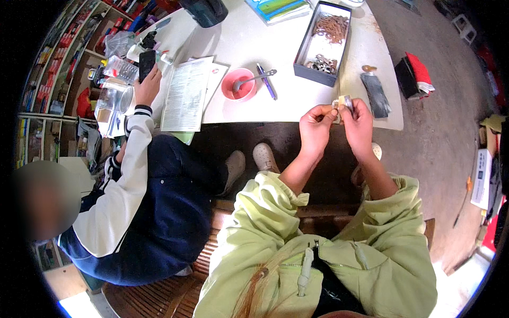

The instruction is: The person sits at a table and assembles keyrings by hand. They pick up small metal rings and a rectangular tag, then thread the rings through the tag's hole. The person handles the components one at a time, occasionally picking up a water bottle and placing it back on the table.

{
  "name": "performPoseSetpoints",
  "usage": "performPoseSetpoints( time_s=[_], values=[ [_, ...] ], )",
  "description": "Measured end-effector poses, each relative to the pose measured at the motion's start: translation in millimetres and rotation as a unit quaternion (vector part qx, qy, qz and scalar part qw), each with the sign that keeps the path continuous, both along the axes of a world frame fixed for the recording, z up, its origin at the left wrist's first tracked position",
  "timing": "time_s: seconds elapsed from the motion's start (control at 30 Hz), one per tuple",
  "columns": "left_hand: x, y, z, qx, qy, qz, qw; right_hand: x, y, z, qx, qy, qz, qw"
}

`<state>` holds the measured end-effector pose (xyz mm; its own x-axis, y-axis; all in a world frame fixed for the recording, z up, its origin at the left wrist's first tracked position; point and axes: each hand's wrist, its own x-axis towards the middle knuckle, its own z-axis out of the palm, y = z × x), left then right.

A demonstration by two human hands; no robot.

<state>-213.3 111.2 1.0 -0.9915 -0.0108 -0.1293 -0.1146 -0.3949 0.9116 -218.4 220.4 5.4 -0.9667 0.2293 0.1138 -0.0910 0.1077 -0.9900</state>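
Observation:
My left hand (315, 130) and my right hand (359, 124) meet just past the table's near edge. The left fingers pinch a small metal piece (335, 104) whose exact kind is hidden. Between my right thumb and fingers sits a small pale yellow piece (342, 99), pressed close against it. Beyond my hands stands a long dark box (314, 76) with a white inside. It holds rusty brown ring-like metal parts (332, 27) at its far end and shiny silvery ones (322, 63) at the near end. A worn dark grey strip (375, 94) lies to the right.
A pink bowl (228, 79) with a spoon (257, 77) and a purple pen (266, 82) are on the white table (297, 100), near printed sheets (185, 95). A person (159, 212) beside me on the left holds a black phone (147, 64). A red-and-black item (419, 74) is right of the table.

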Motion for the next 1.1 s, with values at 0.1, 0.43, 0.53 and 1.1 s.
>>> performPoseSetpoints(
  time_s=[0.1,0.43,0.53,1.1],
  values=[
    [-2,1,-1,-0.033,0.005,0.014,0.999,1,-2,8,0.073,-0.005,-0.026,0.997],
    [-3,7,-3,0.021,-0.015,0.024,0.999,1,-5,0,-0.066,-0.037,-0.003,0.997],
    [-1,-1,1,-0.042,0.014,-0.005,0.999,-3,-1,8,-0.020,0.010,-0.011,1.000],
    [1,2,2,0.036,-0.019,-0.035,0.999,-11,10,13,-0.107,0.015,-0.034,0.994]
  ],
)
